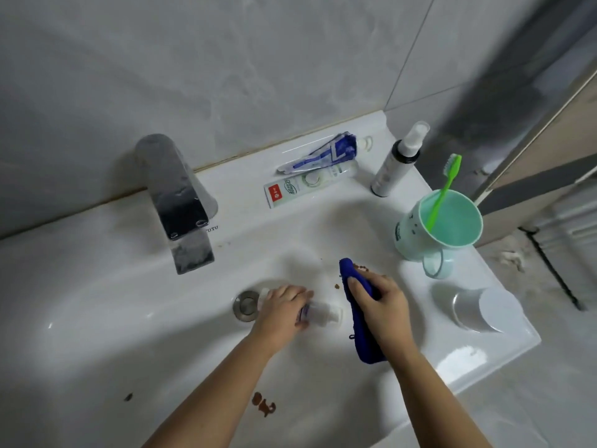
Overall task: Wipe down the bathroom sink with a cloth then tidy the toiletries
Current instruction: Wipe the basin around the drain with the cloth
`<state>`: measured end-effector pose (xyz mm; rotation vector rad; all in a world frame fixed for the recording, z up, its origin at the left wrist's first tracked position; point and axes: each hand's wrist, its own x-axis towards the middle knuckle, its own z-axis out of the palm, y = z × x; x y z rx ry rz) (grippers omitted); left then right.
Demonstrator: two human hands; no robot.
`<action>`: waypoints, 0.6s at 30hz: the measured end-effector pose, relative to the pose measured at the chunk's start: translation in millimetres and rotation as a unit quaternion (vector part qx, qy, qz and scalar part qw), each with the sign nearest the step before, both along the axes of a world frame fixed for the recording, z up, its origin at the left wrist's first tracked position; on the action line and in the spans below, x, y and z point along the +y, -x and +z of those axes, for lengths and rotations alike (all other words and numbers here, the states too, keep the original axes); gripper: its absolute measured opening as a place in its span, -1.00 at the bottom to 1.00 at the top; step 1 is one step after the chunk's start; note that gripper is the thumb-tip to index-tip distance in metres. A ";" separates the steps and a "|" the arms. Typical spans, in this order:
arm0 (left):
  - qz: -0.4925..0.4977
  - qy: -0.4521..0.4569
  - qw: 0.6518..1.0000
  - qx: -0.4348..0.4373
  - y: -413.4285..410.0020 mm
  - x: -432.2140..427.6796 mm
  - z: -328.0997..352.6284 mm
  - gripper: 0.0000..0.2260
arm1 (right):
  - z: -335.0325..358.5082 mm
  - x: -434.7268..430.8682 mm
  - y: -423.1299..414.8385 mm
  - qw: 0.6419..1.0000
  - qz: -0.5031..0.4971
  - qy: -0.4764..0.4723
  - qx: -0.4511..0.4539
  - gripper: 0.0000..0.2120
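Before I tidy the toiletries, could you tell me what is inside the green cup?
A green toothbrush stands inside the green cup, leaning on the rim with its bristles up. The cup's far inner wall is bare. The floor of the cup is hidden by its near wall.

Grey marbled wall tiles (226,59)

Your view is evenly and rather dimly lit by cool, diffuse light from above. Small glare spots sit on the glazed sink (97,302) rim, and the chrome faucet (181,202) reflects dark and pale bands. Your forearms cast only faint, soft shadows in the basin. Wide-angle distortion bows the wall tiles (258,59) toward the edges. The upper right corner is smeared and dark; your left hand (284,310) shows slight motion blur.
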<state>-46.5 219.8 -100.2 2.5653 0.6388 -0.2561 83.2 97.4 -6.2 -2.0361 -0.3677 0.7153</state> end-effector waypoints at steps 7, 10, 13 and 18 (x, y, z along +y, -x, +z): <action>-0.001 -0.010 0.999 -0.036 -0.1 -4.1 1.1 -0.59 | 4.9 -6.7 -0.5 1.000 -0.001 0.010 0.001 -0.87; 0.052 0.008 0.991 -0.123 12.7 -4.1 18.4 -0.61 | 12.7 -6.4 5.8 1.000 0.002 0.001 -0.002 -0.84; 0.142 0.019 0.970 -0.198 38.0 -5.0 43.3 -0.61 | 23.4 -2.4 19.0 1.000 0.022 -0.004 -0.003 -0.83; 0.278 0.031 0.918 -0.280 108.6 -2.3 83.4 -0.59 | 36.7 16.5 56.1 0.994 0.109 -0.015 0.013 -0.89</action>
